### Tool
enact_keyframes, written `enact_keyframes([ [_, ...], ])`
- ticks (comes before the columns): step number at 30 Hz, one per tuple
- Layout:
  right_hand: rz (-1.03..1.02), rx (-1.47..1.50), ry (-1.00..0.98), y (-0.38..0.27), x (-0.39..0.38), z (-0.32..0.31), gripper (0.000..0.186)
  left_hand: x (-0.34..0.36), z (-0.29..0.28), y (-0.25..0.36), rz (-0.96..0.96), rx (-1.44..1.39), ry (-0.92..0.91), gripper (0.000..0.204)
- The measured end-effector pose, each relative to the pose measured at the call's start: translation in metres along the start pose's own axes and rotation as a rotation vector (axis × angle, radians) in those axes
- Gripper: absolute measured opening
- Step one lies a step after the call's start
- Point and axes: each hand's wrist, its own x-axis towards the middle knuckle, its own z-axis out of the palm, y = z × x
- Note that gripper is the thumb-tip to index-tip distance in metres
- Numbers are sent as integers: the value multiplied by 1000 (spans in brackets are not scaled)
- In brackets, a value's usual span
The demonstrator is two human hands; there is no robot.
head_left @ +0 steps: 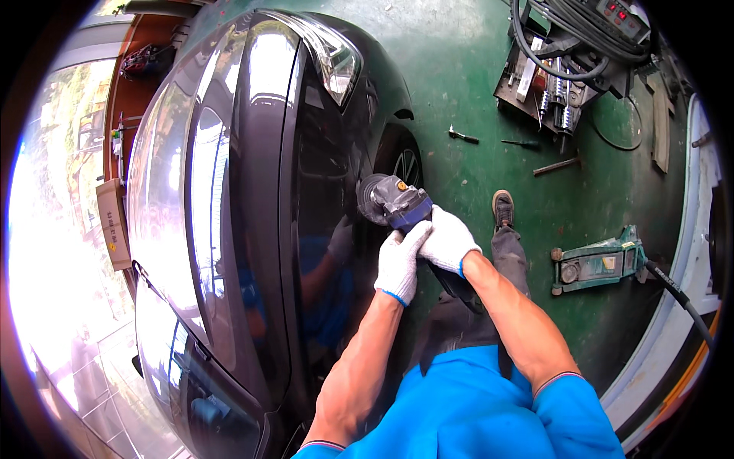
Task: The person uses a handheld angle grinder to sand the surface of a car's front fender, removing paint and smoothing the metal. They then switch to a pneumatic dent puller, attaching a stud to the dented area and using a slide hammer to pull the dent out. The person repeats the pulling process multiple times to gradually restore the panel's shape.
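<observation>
My left hand point(401, 260), in a white glove with a blue cuff, is closed on the underside of a dark, blue-and-grey rotary power tool point(409, 205). Just right of it, my right hand point(447, 241), gloved the same way, also grips the tool's body. The tool's round head point(373, 197) is beside the glossy dark fender of a car point(260, 191); whether it touches the panel I cannot tell. A headlight point(340, 69) lies farther up the car, and a wheel point(405, 164) shows behind the tool.
A cart point(520, 88) with tools and coiled cables point(589, 46) stands upper right. A ratchet point(464, 136), a screwdriver point(520, 144) and a T-shaped metal bar point(556, 166) lie on the green floor. A trolley jack point(596, 268) is at right. Cardboard point(113, 226) stands beyond the car.
</observation>
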Motion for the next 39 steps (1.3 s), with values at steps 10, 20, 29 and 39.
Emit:
enact_keyframes([
  [10,74,216,47,9,-43,-17,50,-64,-11,2,114,1130,57,53],
  [20,249,425,128,37,-44,-50,58,-59,-100,91,898,2474,-478,56],
  [29,212,610,161,60,-35,-25,49,2,-51,99,1004,2557,-203,54],
  [39,61,439,-39,0,-38,6,49,-49,-37,4,-293,311,75,51],
])
